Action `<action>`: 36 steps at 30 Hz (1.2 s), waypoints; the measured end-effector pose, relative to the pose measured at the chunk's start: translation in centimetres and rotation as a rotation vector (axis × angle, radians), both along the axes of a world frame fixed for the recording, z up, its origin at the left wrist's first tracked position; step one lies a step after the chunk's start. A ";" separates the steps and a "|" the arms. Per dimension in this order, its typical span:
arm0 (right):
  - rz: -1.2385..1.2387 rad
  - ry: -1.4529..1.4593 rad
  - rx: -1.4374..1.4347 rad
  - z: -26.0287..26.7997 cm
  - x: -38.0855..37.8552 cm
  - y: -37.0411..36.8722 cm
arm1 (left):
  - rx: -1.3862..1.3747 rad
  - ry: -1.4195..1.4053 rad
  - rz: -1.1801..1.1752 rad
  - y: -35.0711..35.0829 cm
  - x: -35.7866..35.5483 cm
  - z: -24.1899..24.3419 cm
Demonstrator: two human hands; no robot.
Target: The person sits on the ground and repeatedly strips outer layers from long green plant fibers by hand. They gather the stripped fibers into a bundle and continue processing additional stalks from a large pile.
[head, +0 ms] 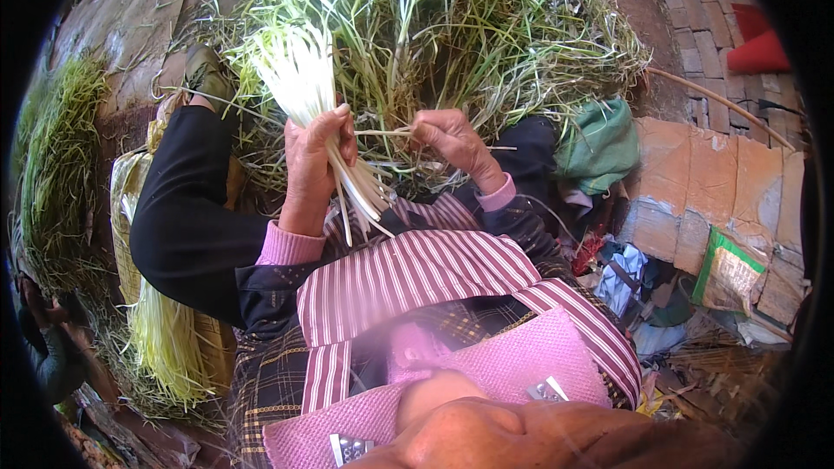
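My left hand (319,146) is closed around a bundle of pale leafy stalks (300,75), white along the stems and yellow-green at the leaf tips. The lower stem ends stick out below the fist, over my striped apron (417,270). To the right of it, my right hand (446,137) pinches a thin pale stalk (384,133) between thumb and fingers; one end of that stalk points toward the bundle. Just beyond both hands lies a large heap of green, partly dried leafy stalks (456,39).
Another bunch of yellow-green stalks (166,345) lies at the left by my leg, near a further green heap (62,169). Flattened cardboard (697,176), a green cloth sack (596,146) and a thin stick (723,104) are at the right. Part of another person (55,345) shows at the left rim.
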State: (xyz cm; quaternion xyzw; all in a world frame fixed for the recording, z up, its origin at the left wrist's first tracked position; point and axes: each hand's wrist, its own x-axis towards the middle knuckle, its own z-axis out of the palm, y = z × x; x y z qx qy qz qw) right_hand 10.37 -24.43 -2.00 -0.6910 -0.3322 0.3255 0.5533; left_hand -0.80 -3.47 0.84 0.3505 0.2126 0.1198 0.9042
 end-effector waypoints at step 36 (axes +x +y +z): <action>-0.644 -0.743 -0.760 -1.0 3.9 -6.6 | -0.090 -0.087 0.025 3.3 -1.2 -0.4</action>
